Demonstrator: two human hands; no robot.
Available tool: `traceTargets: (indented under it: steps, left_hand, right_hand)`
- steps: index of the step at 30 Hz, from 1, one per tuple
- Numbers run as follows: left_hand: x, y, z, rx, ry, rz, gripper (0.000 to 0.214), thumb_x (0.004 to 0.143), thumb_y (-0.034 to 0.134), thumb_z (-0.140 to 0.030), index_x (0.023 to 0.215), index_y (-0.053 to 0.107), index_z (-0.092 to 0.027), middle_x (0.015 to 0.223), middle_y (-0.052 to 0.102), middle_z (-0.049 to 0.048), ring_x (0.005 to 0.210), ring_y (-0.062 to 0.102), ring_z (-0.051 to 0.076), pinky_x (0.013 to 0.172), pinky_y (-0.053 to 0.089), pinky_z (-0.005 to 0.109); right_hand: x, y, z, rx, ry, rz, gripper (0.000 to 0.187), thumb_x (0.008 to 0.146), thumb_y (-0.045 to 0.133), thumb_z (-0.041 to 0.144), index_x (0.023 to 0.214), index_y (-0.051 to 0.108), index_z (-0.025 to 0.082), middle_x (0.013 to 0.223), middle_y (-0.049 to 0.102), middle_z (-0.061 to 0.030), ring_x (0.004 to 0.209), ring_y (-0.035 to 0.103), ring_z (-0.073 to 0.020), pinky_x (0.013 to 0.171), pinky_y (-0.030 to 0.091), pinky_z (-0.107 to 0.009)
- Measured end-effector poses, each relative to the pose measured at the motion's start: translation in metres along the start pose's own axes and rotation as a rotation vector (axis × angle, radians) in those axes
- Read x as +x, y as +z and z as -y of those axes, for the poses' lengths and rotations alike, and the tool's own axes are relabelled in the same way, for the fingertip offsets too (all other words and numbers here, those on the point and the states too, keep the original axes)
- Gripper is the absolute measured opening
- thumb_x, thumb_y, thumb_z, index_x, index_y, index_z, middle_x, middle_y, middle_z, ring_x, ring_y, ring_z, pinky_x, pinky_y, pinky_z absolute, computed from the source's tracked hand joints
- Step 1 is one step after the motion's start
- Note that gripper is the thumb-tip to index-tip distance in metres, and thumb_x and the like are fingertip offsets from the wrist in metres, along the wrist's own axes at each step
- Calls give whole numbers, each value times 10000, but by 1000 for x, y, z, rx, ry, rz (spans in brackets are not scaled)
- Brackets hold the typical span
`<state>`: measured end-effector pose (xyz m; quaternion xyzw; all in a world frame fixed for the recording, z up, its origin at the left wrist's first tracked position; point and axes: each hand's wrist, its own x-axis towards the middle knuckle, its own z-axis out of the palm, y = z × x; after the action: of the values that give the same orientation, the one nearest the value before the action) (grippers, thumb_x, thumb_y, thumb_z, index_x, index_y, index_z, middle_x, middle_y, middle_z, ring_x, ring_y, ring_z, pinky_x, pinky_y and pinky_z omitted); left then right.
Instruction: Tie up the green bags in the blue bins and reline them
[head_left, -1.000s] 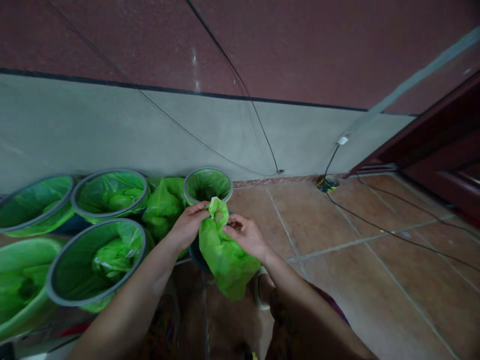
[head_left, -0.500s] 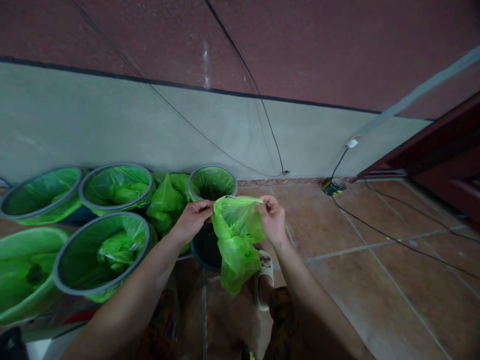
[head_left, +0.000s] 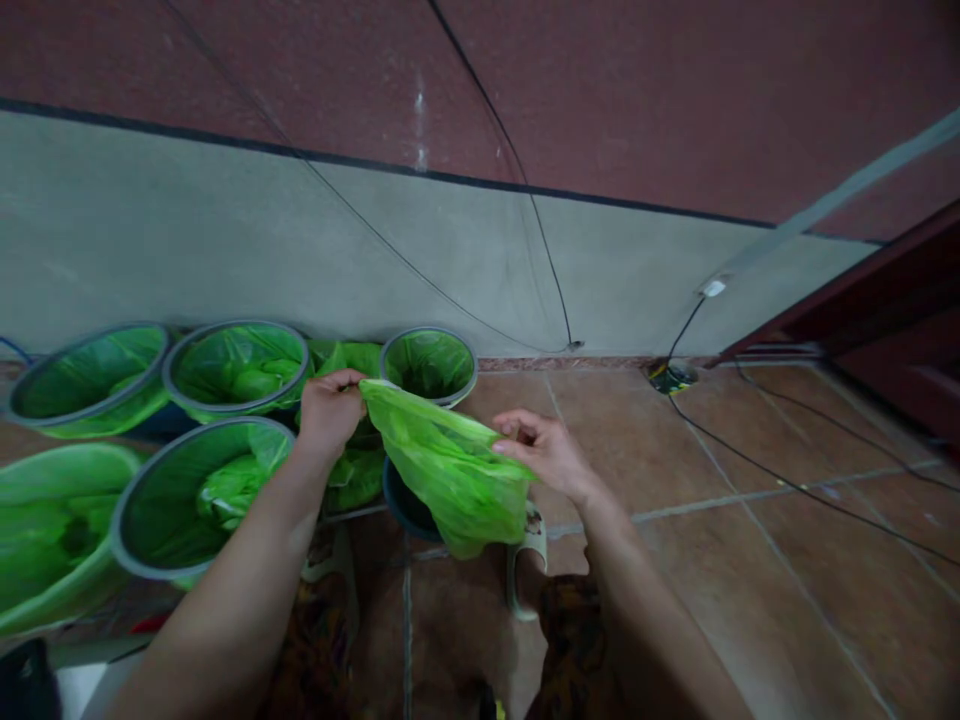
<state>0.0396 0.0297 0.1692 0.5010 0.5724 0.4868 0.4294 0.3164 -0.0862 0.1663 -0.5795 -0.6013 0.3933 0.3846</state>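
I hold a thin green plastic bag (head_left: 450, 470) stretched between both hands above the tiled floor. My left hand (head_left: 330, 408) is closed on the bag's rim at the upper left. My right hand (head_left: 544, 450) pinches the opposite edge at the lower right, fingers partly curled. The bag hangs slack between them and sags toward my sandalled foot (head_left: 529, 560). Directly behind the bag stands a small round bin (head_left: 429, 362) lined with green plastic.
Several grey-rimmed bins with green liners (head_left: 202, 490) cluster on the left against the grey wall (head_left: 225, 240). A dark basin (head_left: 405, 505) sits under the bag. Black cables (head_left: 757, 450) run across the brown tiles to a floor socket (head_left: 670, 378). A dark red door frame (head_left: 885, 320) is at right.
My hands have pulled apart, left hand going up-left and right hand down-right. The bag, first bunched at its mouth, is now spread wide between them.
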Motion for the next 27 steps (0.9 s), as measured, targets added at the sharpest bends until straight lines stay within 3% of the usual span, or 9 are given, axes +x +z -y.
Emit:
traceTargets:
  steps: [2, 4, 8, 11, 14, 17, 20, 23, 27]
  left_hand:
    - [0, 0, -3, -142, -55, -22, 92, 559, 519, -165, 577, 609, -178, 491, 556, -37, 441, 485, 104, 494, 452, 229]
    - [2, -2, -7, -275, -68, -75, 41, 553, 540, -163, 568, 573, -181, 514, 561, -36, 479, 519, 107, 544, 487, 244]
    - [7, -13, -10, -316, -20, -139, 55, 547, 595, -191, 586, 556, -199, 560, 558, -38, 567, 533, 120, 599, 500, 253]
    - [7, -20, -8, -113, 48, -47, 151, 551, 652, -259, 683, 618, -193, 630, 581, -33, 608, 526, 124, 614, 479, 246]
    - [7, -21, -5, 262, 157, -21, 280, 501, 738, -311, 733, 642, -185, 678, 582, -22, 655, 547, 155, 653, 479, 270]
    - [7, -19, -4, 521, 247, -99, 233, 507, 758, -295, 645, 598, -197, 691, 588, 8, 746, 587, 206, 712, 483, 296]
    - [8, -22, -4, 564, 210, -226, 125, 591, 668, -238, 625, 552, -207, 622, 550, 3, 724, 576, 213, 674, 459, 302]
    - [12, -25, -4, 379, 49, -338, 96, 613, 616, -173, 680, 550, -187, 570, 479, -32, 624, 513, 166, 607, 419, 287]
    - [14, -23, -1, -133, -150, -369, 136, 643, 576, -138, 761, 521, -179, 653, 521, -46, 617, 512, 117, 600, 435, 265]
  right_hand:
    - [0, -2, 1, -45, -15, 49, 297, 764, 704, 357, 1020, 699, 205, 892, 693, -11, 793, 623, -154, 700, 477, -255]
    - [0, -6, -1, -166, -36, 10, 198, 789, 648, 303, 947, 717, 207, 902, 715, -23, 828, 635, -170, 748, 481, -273]
    - [2, -24, -16, -337, -3, -321, 245, 756, 571, 249, 929, 735, 191, 870, 732, -46, 732, 632, -176, 707, 488, -285]
    - [3, -40, -30, -349, 69, -576, 324, 687, 556, 247, 938, 740, 158, 860, 737, -69, 663, 622, -179, 651, 495, -294]
    - [5, -51, -37, -306, 125, -767, 363, 623, 548, 231, 915, 746, 143, 830, 741, -82, 633, 628, -187, 594, 491, -286]
    - [6, -55, -41, -186, 117, -892, 355, 600, 532, 225, 871, 741, 129, 796, 739, -91, 645, 646, -196, 579, 493, -280]
    - [7, -57, -42, -94, 100, -1001, 325, 601, 537, 244, 835, 731, 130, 783, 731, -83, 673, 652, -201, 615, 510, -295]
    - [8, -59, -44, 9, 80, -1125, 281, 597, 576, 279, 802, 700, 134, 739, 703, -60, 652, 630, -190, 589, 511, -297]
    - [12, -52, -40, 318, 31, -1176, 243, 597, 624, 311, 794, 635, 168, 674, 632, 7, 565, 571, -137, 498, 473, -256]
